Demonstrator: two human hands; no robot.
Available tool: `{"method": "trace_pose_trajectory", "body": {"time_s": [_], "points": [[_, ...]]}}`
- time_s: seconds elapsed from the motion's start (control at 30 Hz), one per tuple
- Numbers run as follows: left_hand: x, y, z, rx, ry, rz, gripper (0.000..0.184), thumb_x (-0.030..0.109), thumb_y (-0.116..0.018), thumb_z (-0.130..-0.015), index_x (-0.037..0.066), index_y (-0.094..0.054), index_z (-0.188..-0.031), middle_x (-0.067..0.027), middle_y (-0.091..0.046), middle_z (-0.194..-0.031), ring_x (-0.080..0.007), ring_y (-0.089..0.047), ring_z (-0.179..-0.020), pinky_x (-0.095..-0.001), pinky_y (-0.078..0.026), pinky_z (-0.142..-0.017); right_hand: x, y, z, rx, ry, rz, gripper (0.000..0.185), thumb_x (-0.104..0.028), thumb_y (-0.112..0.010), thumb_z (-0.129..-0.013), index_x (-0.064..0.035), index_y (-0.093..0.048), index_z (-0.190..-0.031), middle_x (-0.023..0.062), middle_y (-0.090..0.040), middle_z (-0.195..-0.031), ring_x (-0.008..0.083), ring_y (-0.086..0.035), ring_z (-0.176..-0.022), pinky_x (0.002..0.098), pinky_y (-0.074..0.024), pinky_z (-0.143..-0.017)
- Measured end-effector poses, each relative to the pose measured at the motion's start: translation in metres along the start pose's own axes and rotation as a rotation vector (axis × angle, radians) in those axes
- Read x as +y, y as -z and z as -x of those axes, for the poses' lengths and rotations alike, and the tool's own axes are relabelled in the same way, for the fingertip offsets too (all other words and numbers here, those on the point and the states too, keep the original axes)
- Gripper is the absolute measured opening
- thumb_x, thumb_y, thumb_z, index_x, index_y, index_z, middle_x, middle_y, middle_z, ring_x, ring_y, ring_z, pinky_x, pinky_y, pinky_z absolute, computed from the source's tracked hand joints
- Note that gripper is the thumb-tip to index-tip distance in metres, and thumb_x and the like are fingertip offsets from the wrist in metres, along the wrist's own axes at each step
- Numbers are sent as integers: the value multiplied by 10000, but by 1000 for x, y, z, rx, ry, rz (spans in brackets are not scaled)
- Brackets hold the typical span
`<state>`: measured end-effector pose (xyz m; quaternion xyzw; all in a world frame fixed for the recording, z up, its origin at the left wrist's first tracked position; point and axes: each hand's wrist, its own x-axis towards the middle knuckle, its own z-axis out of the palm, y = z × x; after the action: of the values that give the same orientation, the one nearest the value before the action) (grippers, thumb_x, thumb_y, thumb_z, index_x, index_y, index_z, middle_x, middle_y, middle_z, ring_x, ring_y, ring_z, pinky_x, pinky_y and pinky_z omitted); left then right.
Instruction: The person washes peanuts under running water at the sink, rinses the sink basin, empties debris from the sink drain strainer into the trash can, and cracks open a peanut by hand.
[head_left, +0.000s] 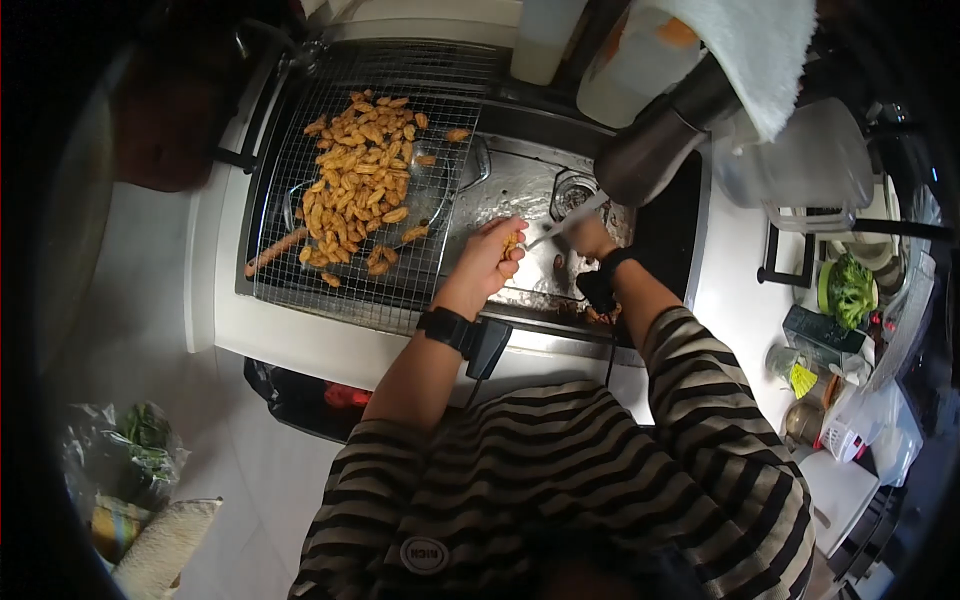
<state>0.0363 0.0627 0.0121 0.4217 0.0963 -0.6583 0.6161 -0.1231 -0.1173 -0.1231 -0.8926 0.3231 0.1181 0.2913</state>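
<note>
A pile of knobbly golden-brown pieces (360, 170) lies on a wire rack at the left of the sink. My left hand (487, 260), palm partly turned up, has its fingers closed round one such piece (512, 243) over the metal basin. Just to its right, my right hand (590, 238) is blurred and curled at a long pale tool (575, 217), whose lower-left end comes close to the piece. Its exact kind is unclear. Below the right hand, a few brown scraps (600, 315) lie at the basin's near edge.
The wire rack (380, 305) covers the sink's left part, with a wooden handle (275, 252) showing there. A dark cylindrical object (650, 145) and a white cloth (755, 50) stand over the back right. Clear containers (815, 165) and broccoli (850, 290) are at right.
</note>
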Motion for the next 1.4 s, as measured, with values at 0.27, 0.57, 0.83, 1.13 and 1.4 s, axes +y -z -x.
{"method": "trace_pose_trajectory", "body": {"time_s": [0.27,0.57,0.83,1.13,1.4], "points": [[-2,-1,8,73,-13,73,216,241,-602,-829,40,-544,-882,-21,-481,-750,-88,-434,-558,-150,-291,-384,-32,-38,5,-311,-151,261,294,-156,-409,-848,-8,-399,-1102,239,-587,-991,364,-592,-912,421,-483,-768],[-14,9,-27,143,48,300,101,125,-552,-830,28,-530,-849,-50,-517,-753,-146,-498,-624,-196,-388,-451,-105,37,22,29,-129,-1297,179,-175,-531,-845,-5,-579,-869,26,-559,-710,110,-500,-628,264,-418,-543],[-23,10,-47,-144,-50,372,208,222,-407,-909,92,-534,-810,-48,-582,-784,-164,-563,-717,-297,-471,-702,-165,72,62,364,125,-647,426,-350,-430,-905,22,-573,-757,92,-563,-601,166,-538,-537,279,-438,-542],[-26,-39,-34,-84,-65,320,251,216,-387,-901,54,-577,-880,-67,-609,-888,-198,-576,-836,-312,-462,-801,-180,85,82,779,71,-601,203,-132,-480,-829,22,-582,-912,226,-547,-1018,367,-522,-933,393,-414,-734],[-29,-39,-29,-374,-166,459,342,249,-333,-913,54,-492,-1144,-134,-529,-1140,-244,-495,-1073,-366,-371,-952,-185,70,86,868,336,-188,270,-149,-435,-856,54,-551,-989,244,-479,-1166,413,-418,-1099,392,-342,-938]]}}
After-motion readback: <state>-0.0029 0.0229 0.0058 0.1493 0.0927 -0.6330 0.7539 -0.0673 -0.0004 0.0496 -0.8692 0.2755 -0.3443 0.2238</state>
